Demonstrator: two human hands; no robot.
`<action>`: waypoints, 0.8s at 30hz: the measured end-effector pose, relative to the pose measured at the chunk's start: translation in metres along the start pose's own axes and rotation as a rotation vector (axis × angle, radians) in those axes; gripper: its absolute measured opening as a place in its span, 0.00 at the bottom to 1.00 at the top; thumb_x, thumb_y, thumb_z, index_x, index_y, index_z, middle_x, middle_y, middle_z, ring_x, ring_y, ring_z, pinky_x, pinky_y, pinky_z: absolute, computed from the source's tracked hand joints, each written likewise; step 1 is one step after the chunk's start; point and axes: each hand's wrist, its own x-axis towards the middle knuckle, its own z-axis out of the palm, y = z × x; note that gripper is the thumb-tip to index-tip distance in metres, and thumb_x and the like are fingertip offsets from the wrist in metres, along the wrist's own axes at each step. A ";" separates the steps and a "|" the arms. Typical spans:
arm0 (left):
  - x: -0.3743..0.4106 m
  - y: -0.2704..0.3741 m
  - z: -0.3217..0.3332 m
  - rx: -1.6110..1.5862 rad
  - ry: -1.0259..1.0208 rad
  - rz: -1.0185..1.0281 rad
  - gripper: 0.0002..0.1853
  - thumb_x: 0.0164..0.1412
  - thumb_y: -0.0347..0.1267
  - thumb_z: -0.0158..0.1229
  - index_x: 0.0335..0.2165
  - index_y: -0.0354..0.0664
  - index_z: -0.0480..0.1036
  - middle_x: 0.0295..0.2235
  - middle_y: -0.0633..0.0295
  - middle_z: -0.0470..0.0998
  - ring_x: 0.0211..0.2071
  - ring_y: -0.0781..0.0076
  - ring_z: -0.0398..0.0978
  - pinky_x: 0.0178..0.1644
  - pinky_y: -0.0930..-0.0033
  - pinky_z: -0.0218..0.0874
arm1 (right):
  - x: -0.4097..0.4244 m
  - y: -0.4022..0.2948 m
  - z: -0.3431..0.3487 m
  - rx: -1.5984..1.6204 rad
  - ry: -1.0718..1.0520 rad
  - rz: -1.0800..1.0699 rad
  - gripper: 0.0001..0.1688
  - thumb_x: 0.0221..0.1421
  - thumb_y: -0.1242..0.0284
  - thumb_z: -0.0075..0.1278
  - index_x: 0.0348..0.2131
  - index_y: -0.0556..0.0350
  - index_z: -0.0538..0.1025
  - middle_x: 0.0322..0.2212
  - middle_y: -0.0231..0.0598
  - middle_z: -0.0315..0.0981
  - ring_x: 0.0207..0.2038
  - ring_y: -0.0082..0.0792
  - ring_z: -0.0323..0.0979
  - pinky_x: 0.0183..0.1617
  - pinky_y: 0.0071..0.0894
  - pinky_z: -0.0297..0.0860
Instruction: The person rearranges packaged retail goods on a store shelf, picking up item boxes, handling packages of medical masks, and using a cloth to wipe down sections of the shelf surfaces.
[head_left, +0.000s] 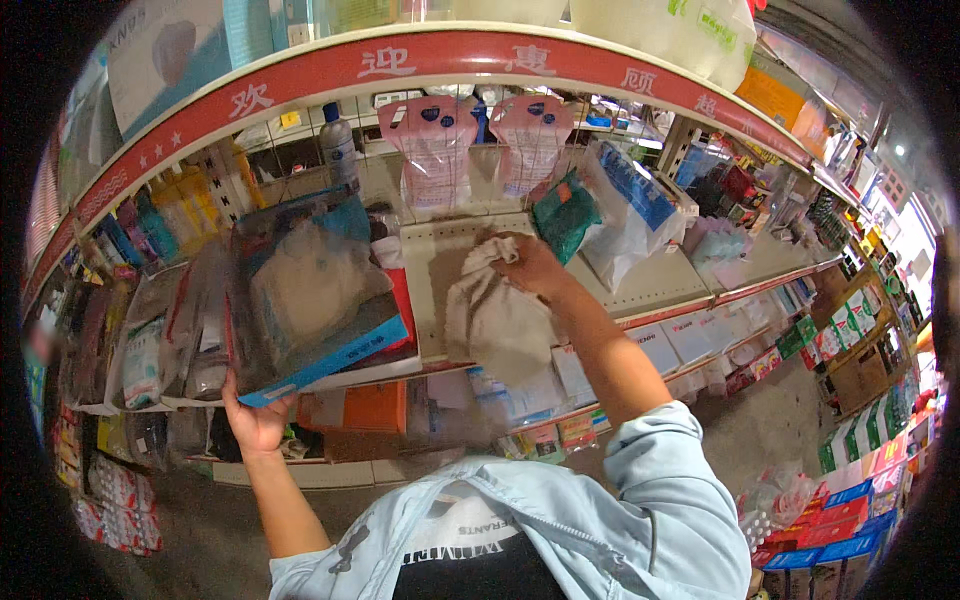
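Note:
My right hand grips a crumpled off-white cloth by its top, and the cloth hangs down in front of the shelf board. At the left, my left hand has its fingers under the lower corner of a flat dark package with a bright blue front edge. This package is tilted, and something pale shows on its upper face. Motion blur softens the cloth. Beneath the package, a red item shows partly.
Two pink pouches and a bottle stand at the shelf's back. A green packet and a white-and-blue bag are right of the cloth. A red shelf strip crosses above. Boxes stand lower right.

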 end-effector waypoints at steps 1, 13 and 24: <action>-0.001 -0.003 0.008 -0.003 0.030 0.027 0.34 0.48 0.49 0.50 0.45 0.36 0.54 0.40 0.45 0.63 0.33 0.53 0.67 0.23 0.66 0.67 | 0.019 0.021 0.010 -0.037 0.048 -0.001 0.23 0.41 0.70 0.52 0.39 0.59 0.67 0.24 0.43 0.70 0.26 0.31 0.69 0.29 0.33 0.65; 0.003 0.008 -0.013 -0.142 -0.181 -0.138 0.26 0.52 0.45 0.45 0.47 0.44 0.59 0.45 0.57 0.64 0.43 0.55 0.64 0.41 0.50 0.61 | 0.079 0.057 0.009 -0.662 0.370 0.198 0.16 0.43 0.69 0.44 0.34 0.59 0.70 0.29 0.51 0.68 0.34 0.51 0.67 0.37 0.44 0.65; -0.001 0.005 -0.008 -0.114 -0.138 -0.104 0.27 0.49 0.44 0.49 0.47 0.45 0.60 0.46 0.57 0.64 0.45 0.53 0.62 0.44 0.46 0.57 | 0.081 0.077 0.003 -0.812 0.357 0.156 0.11 0.47 0.71 0.39 0.30 0.58 0.69 0.29 0.50 0.68 0.33 0.51 0.68 0.34 0.42 0.67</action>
